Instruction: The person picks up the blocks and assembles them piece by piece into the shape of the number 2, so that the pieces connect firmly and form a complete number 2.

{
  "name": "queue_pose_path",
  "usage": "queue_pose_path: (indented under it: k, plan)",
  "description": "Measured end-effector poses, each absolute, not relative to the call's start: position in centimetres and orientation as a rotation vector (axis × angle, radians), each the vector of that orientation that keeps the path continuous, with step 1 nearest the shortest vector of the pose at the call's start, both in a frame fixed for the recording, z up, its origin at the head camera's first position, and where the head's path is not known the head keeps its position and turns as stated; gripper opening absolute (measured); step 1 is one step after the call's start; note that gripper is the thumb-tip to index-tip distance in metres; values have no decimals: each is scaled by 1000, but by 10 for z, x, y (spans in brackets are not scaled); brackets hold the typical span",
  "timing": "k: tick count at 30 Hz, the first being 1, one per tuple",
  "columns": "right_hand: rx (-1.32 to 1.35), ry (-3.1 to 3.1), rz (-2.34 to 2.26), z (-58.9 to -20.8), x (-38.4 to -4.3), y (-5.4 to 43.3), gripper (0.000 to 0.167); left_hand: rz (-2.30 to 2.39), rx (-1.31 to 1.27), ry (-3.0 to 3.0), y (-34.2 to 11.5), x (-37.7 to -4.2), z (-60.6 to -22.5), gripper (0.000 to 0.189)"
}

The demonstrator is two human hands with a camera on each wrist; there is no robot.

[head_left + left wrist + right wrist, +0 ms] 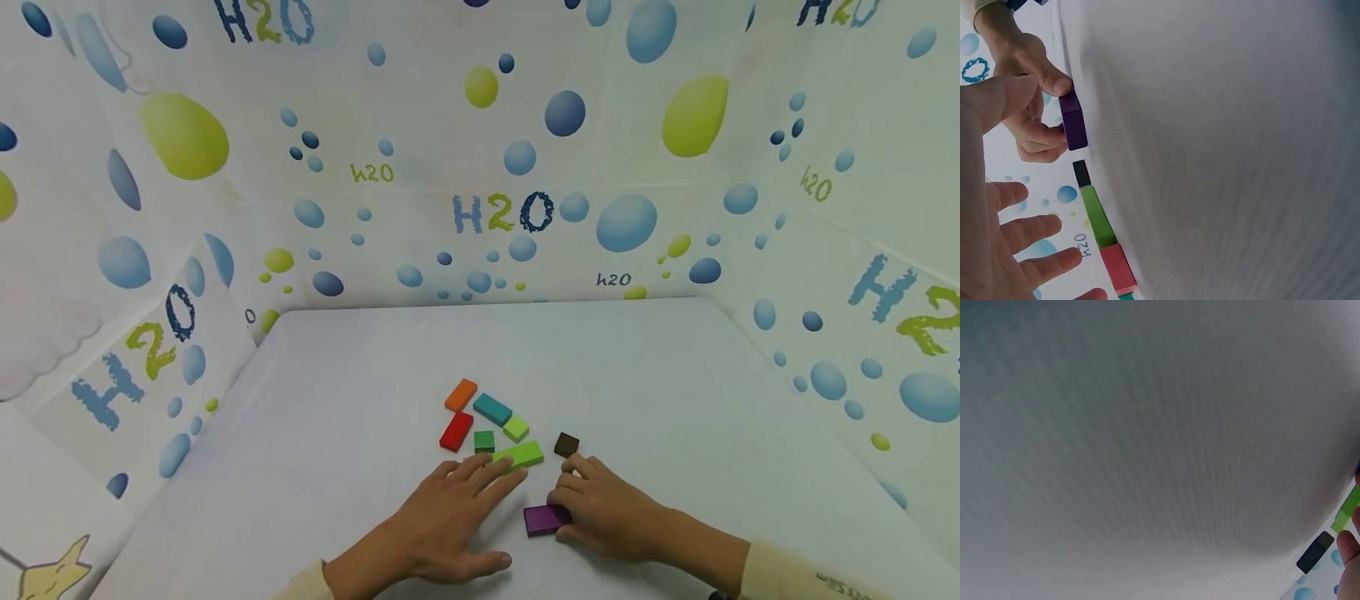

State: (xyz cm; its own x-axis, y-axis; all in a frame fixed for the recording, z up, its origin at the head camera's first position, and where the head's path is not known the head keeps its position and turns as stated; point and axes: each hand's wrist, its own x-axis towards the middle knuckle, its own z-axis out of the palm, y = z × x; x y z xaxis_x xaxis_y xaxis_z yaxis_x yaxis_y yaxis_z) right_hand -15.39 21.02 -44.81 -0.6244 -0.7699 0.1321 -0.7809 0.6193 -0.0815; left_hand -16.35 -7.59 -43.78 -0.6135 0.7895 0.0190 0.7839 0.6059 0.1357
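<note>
My right hand [611,512] pinches one end of a purple block [543,521] low over the white table, thumb and curled fingers on it. In the left wrist view the same purple block [1074,122] shows between thumb and fingers. With fingers spread and straight, my left hand [450,521] reaches over the tabletop; its fingertips overlap the near end of a long light green block [527,454] in the head view. A dark brown block [567,444] lies just beyond the right hand's knuckles. Only a few fingertips [1347,547] of the right hand enter the right wrist view.
Behind the left hand lie a small green block [484,442], a small lime block [516,429], a teal block [492,408], a red block [457,432] and an orange block [461,395]. Bubble-printed sheets [420,117] rise around the white table [360,367].
</note>
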Motion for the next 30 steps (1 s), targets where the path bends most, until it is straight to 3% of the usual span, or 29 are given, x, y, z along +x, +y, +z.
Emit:
queue_pose_path:
  k: [30]
  plan:
    - [1143,-2700,286,-450,-179,190,51,142,1258,2833,-94,-166,-431,89]
